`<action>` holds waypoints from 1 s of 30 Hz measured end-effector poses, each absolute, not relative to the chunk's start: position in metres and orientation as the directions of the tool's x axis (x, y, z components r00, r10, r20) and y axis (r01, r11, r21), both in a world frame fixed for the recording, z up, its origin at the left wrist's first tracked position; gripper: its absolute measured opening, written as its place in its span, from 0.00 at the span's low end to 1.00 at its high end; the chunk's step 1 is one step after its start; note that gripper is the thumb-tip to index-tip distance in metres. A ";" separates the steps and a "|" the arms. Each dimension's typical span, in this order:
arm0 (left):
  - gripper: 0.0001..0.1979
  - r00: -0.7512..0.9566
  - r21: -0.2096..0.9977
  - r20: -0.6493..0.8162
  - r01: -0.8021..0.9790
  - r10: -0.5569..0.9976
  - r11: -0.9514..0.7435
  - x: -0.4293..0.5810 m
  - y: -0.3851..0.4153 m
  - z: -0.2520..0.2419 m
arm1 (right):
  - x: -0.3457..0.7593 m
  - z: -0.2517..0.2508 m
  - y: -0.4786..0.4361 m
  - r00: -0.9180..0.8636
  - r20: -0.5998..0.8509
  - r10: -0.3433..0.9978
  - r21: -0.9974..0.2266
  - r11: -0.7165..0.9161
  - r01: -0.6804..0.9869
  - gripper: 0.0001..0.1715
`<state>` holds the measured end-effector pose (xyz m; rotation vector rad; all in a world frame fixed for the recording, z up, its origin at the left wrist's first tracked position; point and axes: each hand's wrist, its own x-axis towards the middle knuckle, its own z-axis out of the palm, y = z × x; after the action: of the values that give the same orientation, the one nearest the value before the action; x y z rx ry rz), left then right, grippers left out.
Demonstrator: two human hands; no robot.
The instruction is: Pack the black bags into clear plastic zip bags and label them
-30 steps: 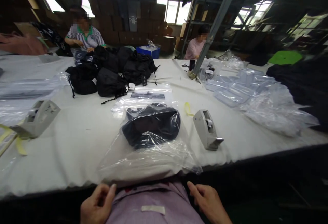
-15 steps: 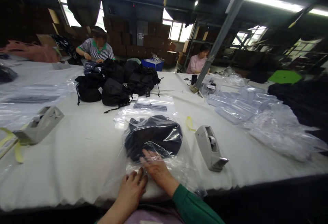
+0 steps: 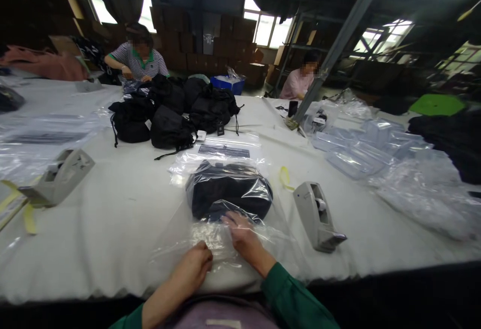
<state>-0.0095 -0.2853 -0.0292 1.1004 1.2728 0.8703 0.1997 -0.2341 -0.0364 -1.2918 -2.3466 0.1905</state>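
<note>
Two bare hands are at work on a clear plastic bag (image 3: 210, 238) lying on a white-covered table (image 3: 112, 238), straight in front of the person. Inside it sits a dark bag (image 3: 225, 188), toward the far end, so loose film spreads on the near side, where both hands can reach it. The right hand (image 3: 242, 231) lies at the dark bag's near edge with its fingers bent over the film, perhaps to keep the contents in place; whether it pinches a fold cannot be told. The left hand (image 3: 197, 264) is curled on the loose film nearer the table edge, apparently to hold it down or gather it, but its fingertips are hidden, so its grip is uncertain.

One tape dispenser (image 3: 315, 218) stands just to the right of the clear bag, seemingly for easy reach; another dispenser (image 3: 58, 178) stands well to the left. Beyond the clear bag lie flat plastic sleeves (image 3: 223, 151) with a dark printed panel, then a heap of black drawstring pouches (image 3: 171, 128), rounded as if filled, though their contents do not show. Farther back, a blue bin (image 3: 229, 86) holds crumpled clear plastic.
</note>
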 end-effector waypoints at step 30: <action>0.06 -0.084 0.562 -0.658 -0.716 0.749 0.414 0.053 -0.220 -0.046 | 0.206 -0.040 -0.276 -0.207 0.005 0.978 -0.198 0.204 0.959 0.26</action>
<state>0.0530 -0.2204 -0.0456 0.0364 1.1216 1.2167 0.2064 -0.2762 -0.0401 -1.8912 -2.3338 0.2291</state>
